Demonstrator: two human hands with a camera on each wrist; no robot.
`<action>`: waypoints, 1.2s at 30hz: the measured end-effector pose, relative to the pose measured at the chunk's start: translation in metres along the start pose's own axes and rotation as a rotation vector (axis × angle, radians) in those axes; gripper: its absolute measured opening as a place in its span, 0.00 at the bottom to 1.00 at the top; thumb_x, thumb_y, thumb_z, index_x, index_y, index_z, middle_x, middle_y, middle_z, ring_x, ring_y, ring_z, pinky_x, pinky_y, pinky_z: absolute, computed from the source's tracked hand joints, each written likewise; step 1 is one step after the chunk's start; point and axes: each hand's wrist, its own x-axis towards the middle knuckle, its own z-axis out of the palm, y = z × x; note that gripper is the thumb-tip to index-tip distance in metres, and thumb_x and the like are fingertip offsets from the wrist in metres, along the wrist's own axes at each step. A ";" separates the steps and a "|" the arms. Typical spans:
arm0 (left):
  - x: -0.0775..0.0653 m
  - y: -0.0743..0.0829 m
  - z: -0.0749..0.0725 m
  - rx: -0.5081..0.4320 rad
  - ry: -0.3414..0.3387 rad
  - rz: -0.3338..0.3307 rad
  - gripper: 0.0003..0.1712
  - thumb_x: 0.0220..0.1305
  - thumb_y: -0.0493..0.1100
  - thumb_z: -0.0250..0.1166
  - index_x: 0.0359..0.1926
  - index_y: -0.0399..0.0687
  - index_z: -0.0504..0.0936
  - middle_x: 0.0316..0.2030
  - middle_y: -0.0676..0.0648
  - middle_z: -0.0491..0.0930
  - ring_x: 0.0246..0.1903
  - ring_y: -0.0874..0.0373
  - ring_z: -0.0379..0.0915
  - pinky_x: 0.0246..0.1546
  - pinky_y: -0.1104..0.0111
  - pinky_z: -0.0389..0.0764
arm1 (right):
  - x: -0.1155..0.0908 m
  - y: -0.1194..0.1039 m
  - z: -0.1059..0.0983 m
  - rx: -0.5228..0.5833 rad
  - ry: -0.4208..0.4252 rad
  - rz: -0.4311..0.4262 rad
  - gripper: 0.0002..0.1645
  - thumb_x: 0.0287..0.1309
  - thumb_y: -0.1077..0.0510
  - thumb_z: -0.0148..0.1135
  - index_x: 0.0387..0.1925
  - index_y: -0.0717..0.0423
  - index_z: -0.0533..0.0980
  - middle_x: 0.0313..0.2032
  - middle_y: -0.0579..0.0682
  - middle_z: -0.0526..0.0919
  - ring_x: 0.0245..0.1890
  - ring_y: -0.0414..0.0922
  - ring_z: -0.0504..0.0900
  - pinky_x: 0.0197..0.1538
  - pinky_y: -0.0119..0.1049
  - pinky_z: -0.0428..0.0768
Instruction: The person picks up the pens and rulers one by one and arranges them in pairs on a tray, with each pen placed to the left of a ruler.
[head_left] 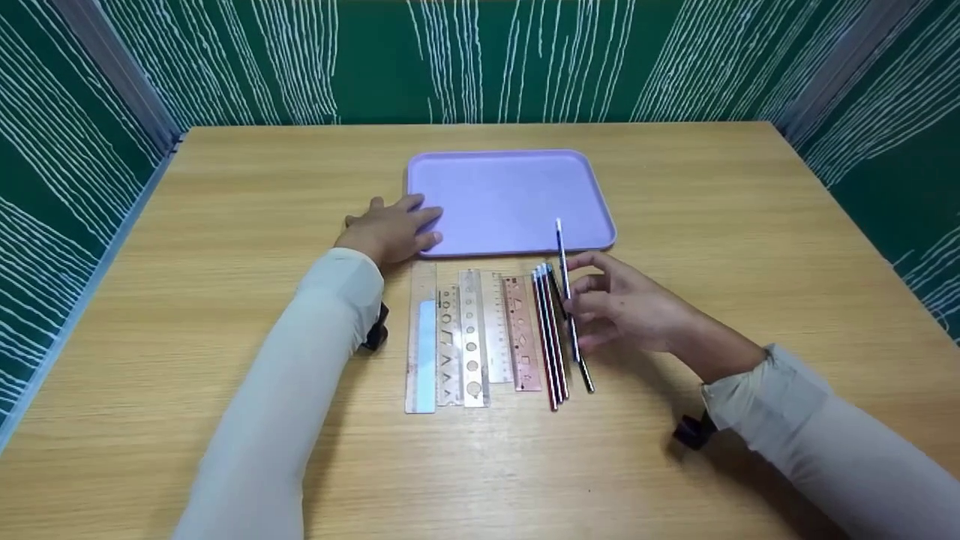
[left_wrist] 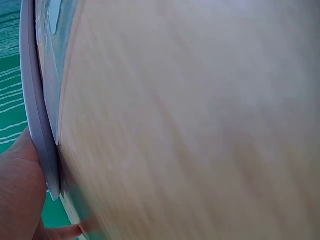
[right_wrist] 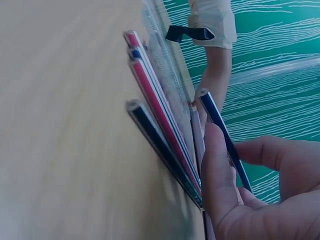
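My left hand rests on the left side of a purple tray, fingers spread over its rim. In the left wrist view the tray's edge runs beside the thumb. Thumb and fingers of my right hand pinch a dark blue pencil, raised above the table and tilted, one end overlapping the tray in the head view. Just left of that hand lie several pencils, red and blue striped, side by side. A dark pencil lies slanted next to them, below the held one.
Several rulers lie in a row left of the pencils: a clear one with a blue strip, stencil rulers, and a pink one. All are on the wooden table, in front of the tray. A green wall stands behind.
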 end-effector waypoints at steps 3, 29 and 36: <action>-0.001 -0.001 0.000 -0.005 0.002 0.001 0.36 0.76 0.70 0.42 0.80 0.79 0.48 0.83 0.56 0.37 0.78 0.25 0.29 0.66 0.20 0.44 | 0.007 -0.005 0.000 0.001 -0.002 0.002 0.35 0.66 0.65 0.61 0.69 0.50 0.57 0.50 0.53 0.73 0.45 0.48 0.82 0.44 0.51 0.90; 0.001 -0.002 0.001 -0.017 0.001 -0.004 0.36 0.76 0.70 0.43 0.80 0.81 0.48 0.83 0.57 0.37 0.79 0.27 0.28 0.67 0.20 0.43 | 0.069 -0.036 0.014 0.092 0.049 -0.026 0.36 0.69 0.64 0.59 0.74 0.46 0.60 0.54 0.56 0.74 0.38 0.45 0.80 0.37 0.40 0.90; -0.002 -0.001 0.000 -0.015 0.011 0.001 0.36 0.76 0.70 0.43 0.80 0.80 0.49 0.83 0.57 0.38 0.79 0.27 0.29 0.67 0.21 0.44 | 0.086 -0.045 0.020 0.078 0.064 -0.022 0.36 0.68 0.63 0.61 0.73 0.45 0.61 0.53 0.55 0.74 0.38 0.45 0.79 0.39 0.42 0.90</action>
